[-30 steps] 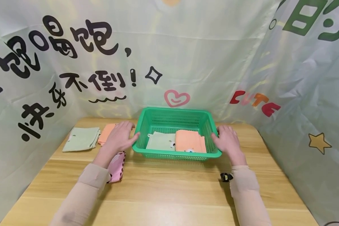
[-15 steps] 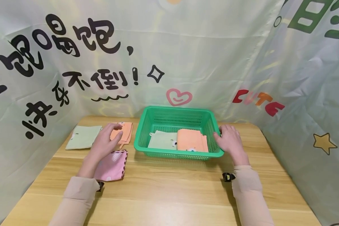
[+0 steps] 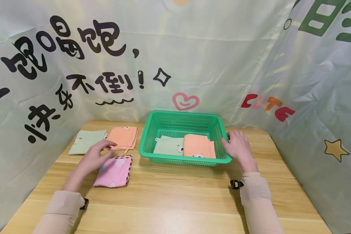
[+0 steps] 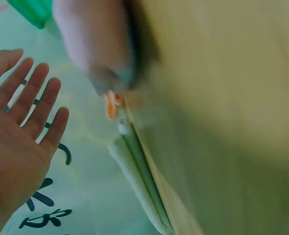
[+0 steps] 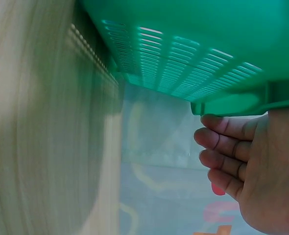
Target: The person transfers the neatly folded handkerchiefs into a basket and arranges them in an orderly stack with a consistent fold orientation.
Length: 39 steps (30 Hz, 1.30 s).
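A green plastic basket (image 3: pixel 185 160) stands at the table's middle back, with a folded light green cloth (image 3: pixel 169 146) and a folded orange cloth (image 3: pixel 196 146) inside. My right hand (image 3: pixel 237 145) rests with relaxed fingers against the basket's right rim; in the right wrist view the fingers (image 5: pixel 223 147) lie just under the rim (image 5: pixel 242 103). My left hand (image 3: pixel 96 153) hovers open, fingers straight (image 4: pixel 32 98), just left of a pink cloth (image 3: pixel 114 170) on the table. It holds nothing.
Left of the basket lie a folded orange cloth (image 3: pixel 123 137) and, farther left, a folded light green cloth (image 3: pixel 86 141). Printed fabric walls close in the back and both sides. Bare wooden tabletop (image 3: pixel 178 201) stretches in front.
My left hand left the basket's left rim and drew back to the left, uncovering the orange and pink cloths. The right hand and the basket stayed put.
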Each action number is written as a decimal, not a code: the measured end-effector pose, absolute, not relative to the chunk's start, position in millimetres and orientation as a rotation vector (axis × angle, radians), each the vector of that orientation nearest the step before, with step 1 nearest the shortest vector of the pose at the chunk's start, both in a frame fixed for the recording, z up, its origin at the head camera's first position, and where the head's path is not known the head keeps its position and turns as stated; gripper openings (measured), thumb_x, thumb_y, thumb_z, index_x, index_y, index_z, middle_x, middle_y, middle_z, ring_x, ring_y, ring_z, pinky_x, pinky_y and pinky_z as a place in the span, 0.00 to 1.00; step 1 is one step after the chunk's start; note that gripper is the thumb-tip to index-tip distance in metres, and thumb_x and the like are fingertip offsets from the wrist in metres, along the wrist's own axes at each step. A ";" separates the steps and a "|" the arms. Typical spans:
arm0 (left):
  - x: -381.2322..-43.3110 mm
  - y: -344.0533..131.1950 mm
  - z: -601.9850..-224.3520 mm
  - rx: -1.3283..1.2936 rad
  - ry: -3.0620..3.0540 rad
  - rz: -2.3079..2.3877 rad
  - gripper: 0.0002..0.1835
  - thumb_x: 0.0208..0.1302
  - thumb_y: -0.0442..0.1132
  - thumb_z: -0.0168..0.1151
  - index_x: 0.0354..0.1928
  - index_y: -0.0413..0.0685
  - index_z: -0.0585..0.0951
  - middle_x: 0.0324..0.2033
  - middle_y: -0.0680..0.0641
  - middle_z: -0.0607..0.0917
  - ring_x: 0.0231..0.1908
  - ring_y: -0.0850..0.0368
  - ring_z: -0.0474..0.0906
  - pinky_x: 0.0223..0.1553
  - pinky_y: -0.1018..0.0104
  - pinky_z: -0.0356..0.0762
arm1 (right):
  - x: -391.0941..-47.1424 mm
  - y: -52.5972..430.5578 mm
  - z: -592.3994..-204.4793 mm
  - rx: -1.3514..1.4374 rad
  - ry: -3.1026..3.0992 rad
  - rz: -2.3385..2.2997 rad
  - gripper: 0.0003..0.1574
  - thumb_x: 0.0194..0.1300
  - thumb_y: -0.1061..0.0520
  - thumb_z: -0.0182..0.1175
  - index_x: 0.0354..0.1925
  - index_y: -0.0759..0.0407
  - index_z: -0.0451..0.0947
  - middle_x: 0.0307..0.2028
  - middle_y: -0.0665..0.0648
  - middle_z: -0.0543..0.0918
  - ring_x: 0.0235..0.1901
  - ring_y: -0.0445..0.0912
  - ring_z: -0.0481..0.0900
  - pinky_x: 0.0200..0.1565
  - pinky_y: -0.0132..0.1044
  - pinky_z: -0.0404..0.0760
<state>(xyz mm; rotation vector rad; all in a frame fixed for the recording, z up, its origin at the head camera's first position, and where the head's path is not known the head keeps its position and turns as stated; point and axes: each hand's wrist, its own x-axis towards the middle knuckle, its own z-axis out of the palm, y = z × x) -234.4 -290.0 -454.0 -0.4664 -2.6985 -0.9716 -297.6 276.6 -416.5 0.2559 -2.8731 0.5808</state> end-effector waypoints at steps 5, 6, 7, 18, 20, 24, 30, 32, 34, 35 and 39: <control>-234.6 -304.6 -464.9 -0.536 -2.760 -0.943 0.16 0.67 0.33 0.70 0.56 0.42 0.84 0.54 0.40 0.85 0.52 0.38 0.81 0.54 0.34 0.77 | -297.5 276.6 -416.6 0.257 -2.875 0.586 0.25 0.77 0.48 0.53 0.53 0.71 0.75 0.51 0.71 0.79 0.53 0.66 0.70 0.60 0.65 0.64; -234.7 -307.0 -466.8 -0.551 -2.772 -0.935 0.17 0.66 0.32 0.71 0.56 0.41 0.84 0.54 0.40 0.85 0.51 0.39 0.81 0.53 0.35 0.78 | -297.5 276.6 -416.5 0.256 -2.876 0.587 0.25 0.77 0.48 0.53 0.53 0.71 0.75 0.51 0.71 0.79 0.53 0.65 0.70 0.59 0.65 0.64; -234.5 -309.6 -468.3 -0.568 -2.781 -0.931 0.17 0.65 0.31 0.71 0.56 0.41 0.84 0.53 0.40 0.85 0.51 0.39 0.82 0.53 0.36 0.79 | -297.4 276.6 -416.5 0.257 -2.877 0.588 0.25 0.77 0.48 0.53 0.53 0.71 0.75 0.51 0.71 0.79 0.53 0.66 0.70 0.60 0.65 0.64; -233.5 -323.4 -470.3 -0.619 -2.937 -0.929 0.21 0.61 0.39 0.77 0.55 0.43 0.85 0.53 0.42 0.85 0.59 0.36 0.77 0.64 0.33 0.67 | -298.0 276.6 -415.5 0.255 -2.873 0.597 0.26 0.77 0.48 0.52 0.53 0.71 0.76 0.52 0.71 0.79 0.55 0.67 0.70 0.61 0.65 0.64; -234.1 -323.6 -471.1 -0.613 -2.950 -0.929 0.22 0.61 0.40 0.77 0.55 0.43 0.85 0.54 0.42 0.85 0.59 0.37 0.77 0.64 0.34 0.67 | -298.1 276.7 -415.7 0.254 -2.871 0.598 0.25 0.77 0.48 0.53 0.53 0.71 0.76 0.51 0.71 0.79 0.55 0.66 0.70 0.60 0.65 0.64; -235.0 -323.0 -471.7 -0.605 -2.972 -0.913 0.22 0.60 0.40 0.78 0.56 0.45 0.85 0.54 0.44 0.85 0.56 0.41 0.78 0.61 0.39 0.71 | -297.5 276.5 -416.3 0.253 -2.865 0.606 0.24 0.77 0.49 0.53 0.52 0.71 0.76 0.50 0.70 0.79 0.53 0.66 0.70 0.59 0.65 0.65; -236.8 -321.5 -471.7 -0.603 -3.005 -0.886 0.21 0.61 0.40 0.77 0.56 0.46 0.85 0.52 0.45 0.85 0.47 0.52 0.76 0.48 0.55 0.75 | -296.4 275.6 -417.3 0.249 -2.874 0.619 0.24 0.77 0.49 0.53 0.52 0.70 0.76 0.49 0.69 0.79 0.52 0.65 0.70 0.59 0.65 0.64; -237.7 -321.0 -471.9 -0.607 -3.013 -0.886 0.21 0.61 0.39 0.77 0.56 0.47 0.85 0.52 0.46 0.85 0.45 0.54 0.75 0.46 0.58 0.74 | -296.4 275.8 -417.5 0.249 -2.874 0.621 0.24 0.77 0.49 0.53 0.53 0.70 0.76 0.50 0.70 0.79 0.53 0.65 0.70 0.59 0.65 0.64; -238.6 -320.6 -472.1 -0.607 -3.019 -0.885 0.20 0.62 0.39 0.76 0.55 0.47 0.85 0.51 0.46 0.85 0.44 0.54 0.74 0.45 0.59 0.74 | -296.5 276.2 -417.3 0.249 -2.871 0.620 0.24 0.77 0.49 0.53 0.53 0.70 0.76 0.51 0.70 0.79 0.54 0.66 0.70 0.60 0.65 0.63; -238.8 -320.3 -472.0 -0.606 -3.022 -0.889 0.20 0.62 0.38 0.76 0.55 0.46 0.85 0.50 0.46 0.85 0.43 0.54 0.74 0.45 0.59 0.73 | -296.6 276.2 -417.2 0.251 -2.871 0.619 0.24 0.77 0.49 0.53 0.53 0.70 0.76 0.51 0.70 0.79 0.54 0.66 0.70 0.60 0.65 0.63; -240.0 -319.5 -472.5 -0.607 -3.032 -0.886 0.18 0.62 0.37 0.75 0.54 0.47 0.86 0.49 0.47 0.86 0.44 0.54 0.74 0.46 0.58 0.74 | -297.0 276.6 -417.1 0.254 -2.864 0.617 0.24 0.77 0.49 0.53 0.52 0.71 0.76 0.51 0.71 0.79 0.54 0.66 0.70 0.60 0.65 0.64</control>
